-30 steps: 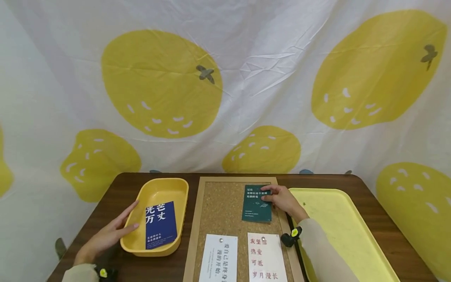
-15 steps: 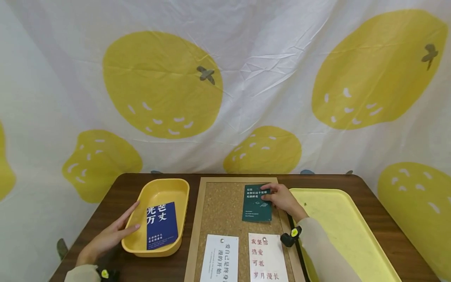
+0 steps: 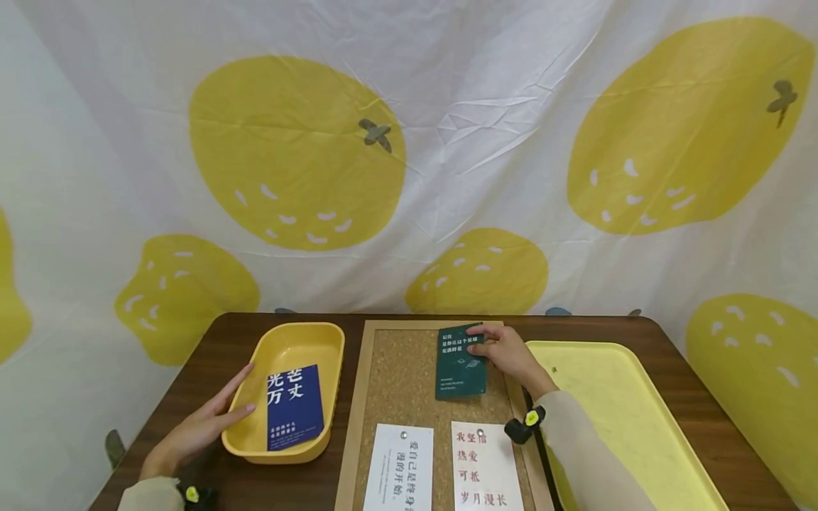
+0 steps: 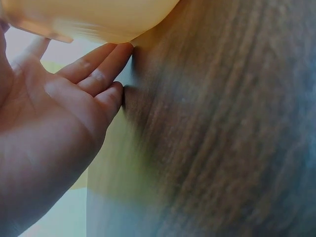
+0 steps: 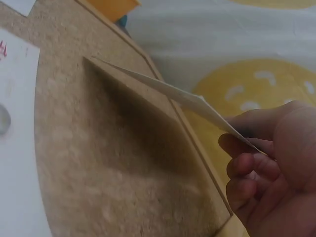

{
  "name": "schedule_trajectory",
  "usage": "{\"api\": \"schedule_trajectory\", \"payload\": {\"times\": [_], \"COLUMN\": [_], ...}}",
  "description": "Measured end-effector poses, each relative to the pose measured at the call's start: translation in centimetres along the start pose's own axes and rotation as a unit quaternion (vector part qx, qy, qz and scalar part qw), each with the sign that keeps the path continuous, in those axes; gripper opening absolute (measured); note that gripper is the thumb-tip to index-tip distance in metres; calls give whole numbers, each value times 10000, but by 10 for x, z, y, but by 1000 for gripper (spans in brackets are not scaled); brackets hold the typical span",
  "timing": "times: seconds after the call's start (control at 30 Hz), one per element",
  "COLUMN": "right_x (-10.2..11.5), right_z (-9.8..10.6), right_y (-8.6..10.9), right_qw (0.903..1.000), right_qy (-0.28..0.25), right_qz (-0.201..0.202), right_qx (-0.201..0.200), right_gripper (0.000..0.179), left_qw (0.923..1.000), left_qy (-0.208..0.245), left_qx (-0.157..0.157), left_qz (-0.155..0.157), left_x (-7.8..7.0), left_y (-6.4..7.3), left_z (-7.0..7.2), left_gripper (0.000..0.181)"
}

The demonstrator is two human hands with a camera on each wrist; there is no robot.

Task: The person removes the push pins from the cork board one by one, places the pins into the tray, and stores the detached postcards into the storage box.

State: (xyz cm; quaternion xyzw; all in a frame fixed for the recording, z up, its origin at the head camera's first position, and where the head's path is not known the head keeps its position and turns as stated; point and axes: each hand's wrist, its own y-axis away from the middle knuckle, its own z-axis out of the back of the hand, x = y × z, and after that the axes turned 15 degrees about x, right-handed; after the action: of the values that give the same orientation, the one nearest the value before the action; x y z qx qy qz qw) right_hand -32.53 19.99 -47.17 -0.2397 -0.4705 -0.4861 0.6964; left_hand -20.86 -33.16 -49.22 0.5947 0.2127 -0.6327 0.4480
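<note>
In the head view, my right hand (image 3: 508,351) pinches a dark green card (image 3: 459,372) by its upper right side, over the top of the framed cork board (image 3: 397,376). The right wrist view shows this card (image 5: 163,89) edge-on, tilted up, its shadow falling on the cork. My left hand (image 3: 194,426) holds the left rim of a yellow plastic bin (image 3: 313,337); its thumb lies over the rim. The left wrist view has the fingers (image 4: 106,69) stretched along the bin's outer side. Inside the bin lies a blue card (image 3: 295,408) with white characters.
Two white cards, one with black text (image 3: 399,468) and one with red text (image 3: 487,468), are fixed on the board's lower half, each with a round pin at the top. A pale yellow tray (image 3: 613,411) lies at right. A lemon-print curtain (image 3: 422,142) hangs behind the table.
My right hand has moved slightly left and upward with the green card, which now tilts away from the cork. The left hand and the bin have stayed in place.
</note>
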Motion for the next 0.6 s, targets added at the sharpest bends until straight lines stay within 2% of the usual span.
{"api": "schedule_trajectory", "payload": {"times": [0.23, 0.6], "right_x": [15, 33], "right_z": [-9, -27], "right_y": [-5, -16], "right_qw": [9991, 9985], "right_qy": [-345, -402], "right_qz": [207, 358], "right_qx": [129, 87], "right_gripper": [35, 35], "left_qw": [9998, 9998], "left_qy": [-52, 96], "left_qx": [-41, -26], "left_qz": [187, 173], "left_x": [-1, -3], "left_y": [-2, 0], "left_z": [0, -2], "left_gripper": [81, 80]}}
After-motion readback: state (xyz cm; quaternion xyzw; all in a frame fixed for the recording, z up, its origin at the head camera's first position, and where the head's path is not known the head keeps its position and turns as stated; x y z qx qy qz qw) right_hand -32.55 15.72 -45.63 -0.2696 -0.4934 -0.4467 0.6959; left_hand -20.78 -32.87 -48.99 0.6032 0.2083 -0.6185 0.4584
